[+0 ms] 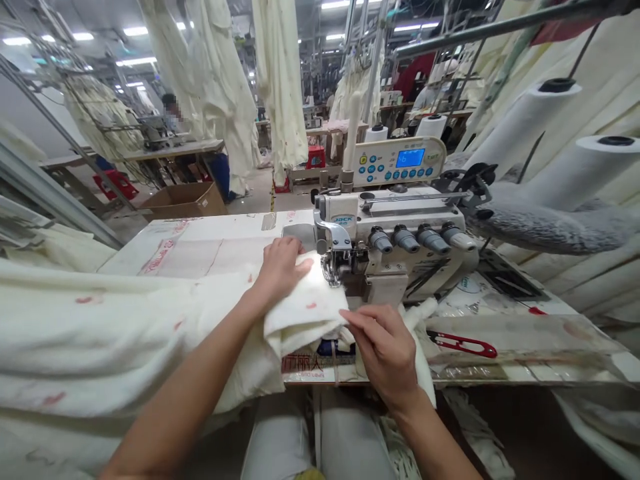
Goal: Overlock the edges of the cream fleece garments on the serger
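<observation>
Cream fleece fabric (295,303) with small reddish marks lies under the needle area of a white overlock sewing machine (345,213). My left hand (281,267) rests on top of the fabric, left of the presser foot (333,267), with its thumb apart from the fingers; the fingertips are partly hidden. At the fabric's right corner, my right hand (387,343) pinches the edge between thumb and fingers, just in front of the machine. The near edge of the fabric shows folded layers. A long stretch of the same fabric spreads leftward over the table.
Red thread snips (463,344) lie on the table to the right. Thread cones (523,123) stand behind the machine, beside grey fluffy material (555,213). Beyond the table are a cardboard box (185,203), hanging cream fabric (280,80) and a person at another machine.
</observation>
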Demonstrator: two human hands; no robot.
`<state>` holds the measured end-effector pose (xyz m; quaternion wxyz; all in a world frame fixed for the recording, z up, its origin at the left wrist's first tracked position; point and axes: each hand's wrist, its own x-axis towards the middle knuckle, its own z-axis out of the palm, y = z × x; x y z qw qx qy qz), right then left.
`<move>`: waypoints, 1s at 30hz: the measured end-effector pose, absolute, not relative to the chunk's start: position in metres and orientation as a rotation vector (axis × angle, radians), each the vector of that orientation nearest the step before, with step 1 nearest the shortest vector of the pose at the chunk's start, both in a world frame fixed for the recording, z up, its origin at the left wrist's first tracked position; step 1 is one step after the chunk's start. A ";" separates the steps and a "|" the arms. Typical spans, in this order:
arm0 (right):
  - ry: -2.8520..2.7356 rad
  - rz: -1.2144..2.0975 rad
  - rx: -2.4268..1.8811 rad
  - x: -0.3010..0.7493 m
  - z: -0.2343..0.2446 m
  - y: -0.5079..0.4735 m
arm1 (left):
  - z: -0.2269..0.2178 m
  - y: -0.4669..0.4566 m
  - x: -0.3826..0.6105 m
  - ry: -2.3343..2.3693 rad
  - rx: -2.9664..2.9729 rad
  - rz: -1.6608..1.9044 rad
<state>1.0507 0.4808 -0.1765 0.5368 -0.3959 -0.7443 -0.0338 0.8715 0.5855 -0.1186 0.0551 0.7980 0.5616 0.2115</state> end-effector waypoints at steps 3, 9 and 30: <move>-1.768 -0.121 -0.967 1.050 -0.174 0.497 | -0.118 0.603 0.871 1.714 2.431 0.647; -1.692 -0.185 -1.062 1.048 -0.171 0.507 | -0.118 0.635 0.873 1.794 2.411 0.662; -1.411 1.021 -1.095 1.011 -0.188 0.470 | -0.119 0.464 0.816 1.208 2.140 0.249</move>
